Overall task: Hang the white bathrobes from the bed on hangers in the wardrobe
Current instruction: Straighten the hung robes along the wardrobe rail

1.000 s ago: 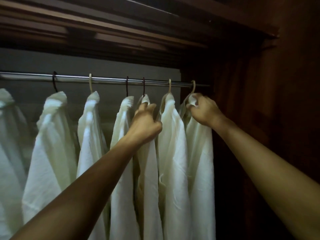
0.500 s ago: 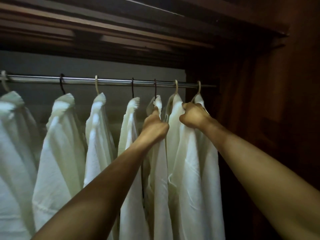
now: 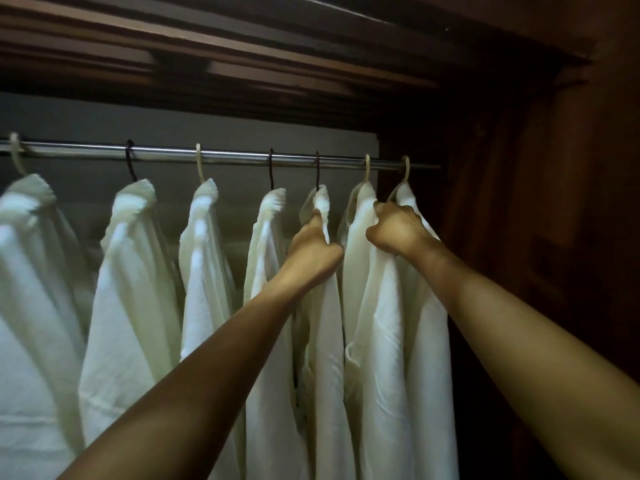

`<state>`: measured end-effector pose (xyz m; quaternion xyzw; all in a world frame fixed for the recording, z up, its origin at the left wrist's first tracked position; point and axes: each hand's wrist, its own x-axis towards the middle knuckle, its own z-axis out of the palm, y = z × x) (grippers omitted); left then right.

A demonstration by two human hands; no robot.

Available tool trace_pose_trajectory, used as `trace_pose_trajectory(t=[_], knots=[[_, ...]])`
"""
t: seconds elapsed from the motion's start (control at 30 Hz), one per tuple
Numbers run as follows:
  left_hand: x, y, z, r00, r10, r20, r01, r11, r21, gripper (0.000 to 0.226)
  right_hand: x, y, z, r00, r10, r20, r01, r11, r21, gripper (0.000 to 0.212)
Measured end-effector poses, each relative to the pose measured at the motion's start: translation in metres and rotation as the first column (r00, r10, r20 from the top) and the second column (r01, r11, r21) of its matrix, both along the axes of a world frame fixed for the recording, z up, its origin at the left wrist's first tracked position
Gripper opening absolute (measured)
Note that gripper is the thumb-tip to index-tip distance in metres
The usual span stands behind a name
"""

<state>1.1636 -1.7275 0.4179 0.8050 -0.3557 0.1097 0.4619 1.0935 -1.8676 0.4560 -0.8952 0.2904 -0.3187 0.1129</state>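
Note:
Several white bathrobes hang on hangers from a metal rail inside a dark wooden wardrobe. My left hand grips the collar of the third bathrobe from the right, which hangs on a dark hook. My right hand is closed on fabric near the collars of the two rightmost bathrobes, which hang on pale hangers. Both arms reach up from the bottom of the view. Which of those two robes the right hand holds is unclear.
The wardrobe's dark wooden side wall stands just right of the last robe. A wooden top frame runs above the rail. More robes fill the rail to the left, with small gaps between them.
My right hand dropped from the last hanger's hook to the robe collars and shifted left. My left hand stayed on its robe's collar. The view moved slightly left.

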Motion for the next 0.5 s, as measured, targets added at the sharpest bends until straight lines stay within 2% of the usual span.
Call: trace_pose_trajectory(t=[0.13, 0.3, 0.43, 0.5], knots=[[-0.006, 0.011, -0.005, 0.993, -0.037, 0.111, 0.036, 0.999, 0.016, 0.074, -0.006, -0.009, -0.006, 0.998, 0.032, 0.052, -0.032, 0.999, 0.009, 0.038], [-0.020, 0.041, -0.007, 0.966, -0.045, 0.255, 0.052, 0.998, -0.019, 0.059, -0.011, 0.000, -0.017, 0.991, 0.077, 0.108, -0.073, 0.997, -0.038, 0.034], [-0.029, 0.078, -0.011, 0.897, -0.080, 0.435, 0.137, 0.985, -0.103, 0.037, -0.022, 0.017, -0.028, 0.979, 0.109, 0.175, -0.094, 0.991, -0.096, 0.054], [-0.032, 0.101, -0.012, 0.868, -0.088, 0.489, 0.163, 0.980, -0.113, 0.030, -0.028, 0.032, -0.035, 0.972, 0.104, 0.209, -0.080, 0.989, -0.121, 0.057]])
